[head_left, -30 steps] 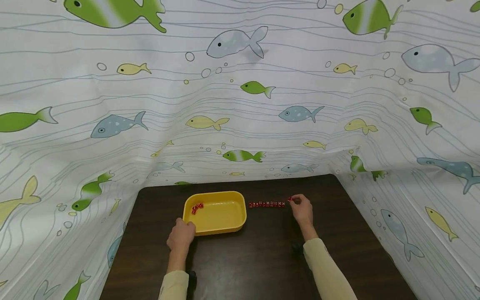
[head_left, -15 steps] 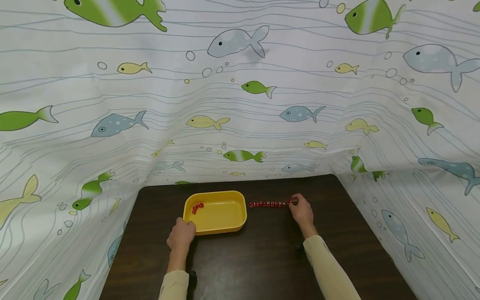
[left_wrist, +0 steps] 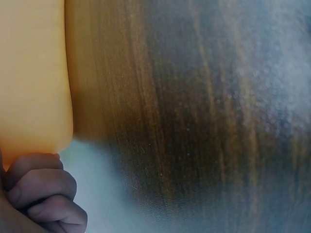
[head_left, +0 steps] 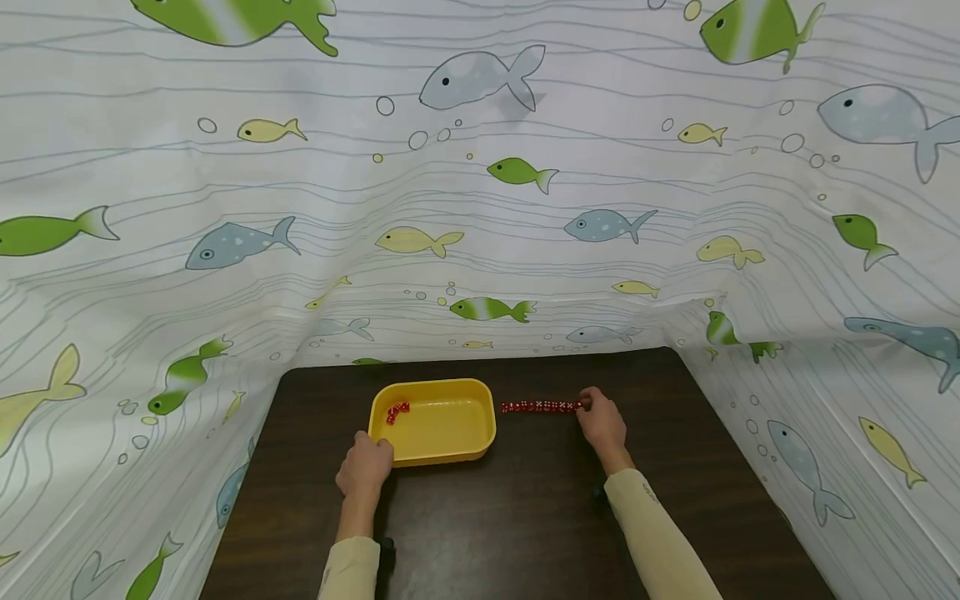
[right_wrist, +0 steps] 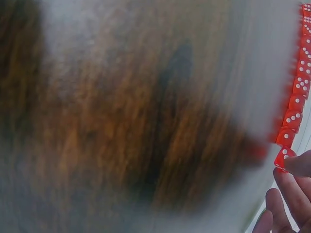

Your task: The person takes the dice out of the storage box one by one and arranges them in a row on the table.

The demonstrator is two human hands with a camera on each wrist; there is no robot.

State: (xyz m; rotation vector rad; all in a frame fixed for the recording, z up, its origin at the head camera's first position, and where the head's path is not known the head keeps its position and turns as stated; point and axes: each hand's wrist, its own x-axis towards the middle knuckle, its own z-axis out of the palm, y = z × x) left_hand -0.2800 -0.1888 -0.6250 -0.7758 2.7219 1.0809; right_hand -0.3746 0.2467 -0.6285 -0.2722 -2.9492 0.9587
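A yellow tray point(head_left: 450, 435) lies on the left half of the table, with several red dice point(head_left: 397, 412) in its far left corner. At its near left corner, my left hand point(head_left: 364, 463) grips the rim; the left wrist view has its curled fingers point(left_wrist: 43, 183) against the tray wall. Right of the tray runs a straight row of red dice point(head_left: 538, 407) with white pips. At the row's right end my right hand point(head_left: 602, 422) pinches a red die point(right_wrist: 283, 156) between thumb and finger, and that die appears to touch the row's last one.
The dark wood-grain table point(head_left: 495, 525) reaches to a white curtain point(head_left: 420, 192) printed with fish, which stands behind it and along both sides. Glare lies on the tabletop in both wrist views.
My right hand has brought the pinched die slightly left and down, against the end of the row. The left hand stays on the tray. The head view has shifted slightly.
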